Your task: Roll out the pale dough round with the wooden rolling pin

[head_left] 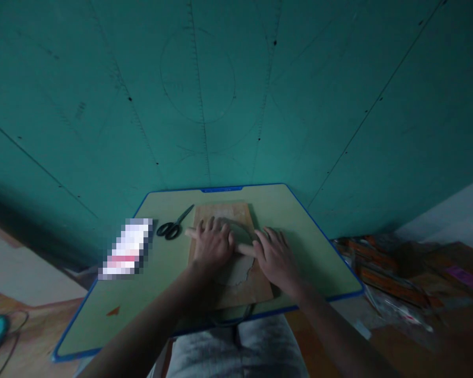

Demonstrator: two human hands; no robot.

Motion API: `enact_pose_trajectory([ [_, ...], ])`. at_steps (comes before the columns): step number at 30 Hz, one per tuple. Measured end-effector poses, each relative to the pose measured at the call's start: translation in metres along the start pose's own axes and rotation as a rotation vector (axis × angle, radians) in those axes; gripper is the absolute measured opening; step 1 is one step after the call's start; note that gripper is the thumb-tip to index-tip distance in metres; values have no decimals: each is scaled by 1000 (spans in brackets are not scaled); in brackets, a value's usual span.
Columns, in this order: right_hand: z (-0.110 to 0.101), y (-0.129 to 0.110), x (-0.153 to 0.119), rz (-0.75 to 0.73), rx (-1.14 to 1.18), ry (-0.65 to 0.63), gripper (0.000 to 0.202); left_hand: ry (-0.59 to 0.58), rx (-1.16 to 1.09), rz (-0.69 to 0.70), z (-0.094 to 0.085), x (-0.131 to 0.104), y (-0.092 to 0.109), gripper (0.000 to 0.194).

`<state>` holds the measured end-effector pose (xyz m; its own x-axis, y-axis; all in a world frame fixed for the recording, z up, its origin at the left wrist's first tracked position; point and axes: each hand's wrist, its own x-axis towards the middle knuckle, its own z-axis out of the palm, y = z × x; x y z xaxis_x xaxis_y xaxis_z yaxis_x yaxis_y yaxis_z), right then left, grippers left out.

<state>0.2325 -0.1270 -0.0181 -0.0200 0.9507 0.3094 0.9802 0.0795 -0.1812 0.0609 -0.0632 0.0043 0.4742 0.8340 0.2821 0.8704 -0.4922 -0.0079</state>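
A wooden board (242,210) lies on the small table, and a flat, pale sheet of dough or clay (234,273) with an uneven edge rests on it. Across the sheet runs a wooden rolling pin (244,250). My left hand (214,242) lies over the pin's left part, its fingers slightly spread and pointing away from me. On the pin's right end rests my right hand (274,254), which hides that end; its fingers are bent over it. The pin shows between the two hands, and its left tip sticks out beyond my left hand.
Black scissors (171,228) lie left of the board on the blue-edged table (299,220). A blurred-out white and pink item (126,247) is farther left, with a small orange scrap (113,311) nearer me. A green wall (220,105) stands behind; bags and cardboard lie at right.
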Motion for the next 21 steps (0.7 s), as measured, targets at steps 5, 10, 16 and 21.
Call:
enact_pose_trajectory([
  [5,2,-3,-10,-3,-55,38,46,-48,-7,10,7,16,-2,37],
  [10,0,8,8,-7,-22,-21,46,-14,-57,36,14,39,-1,37],
  [16,3,30,39,-26,-59,-157,38,-57,-87,-13,14,64,8,38],
  [21,10,45,67,-5,-95,-237,36,-60,-109,-82,16,80,12,40],
])
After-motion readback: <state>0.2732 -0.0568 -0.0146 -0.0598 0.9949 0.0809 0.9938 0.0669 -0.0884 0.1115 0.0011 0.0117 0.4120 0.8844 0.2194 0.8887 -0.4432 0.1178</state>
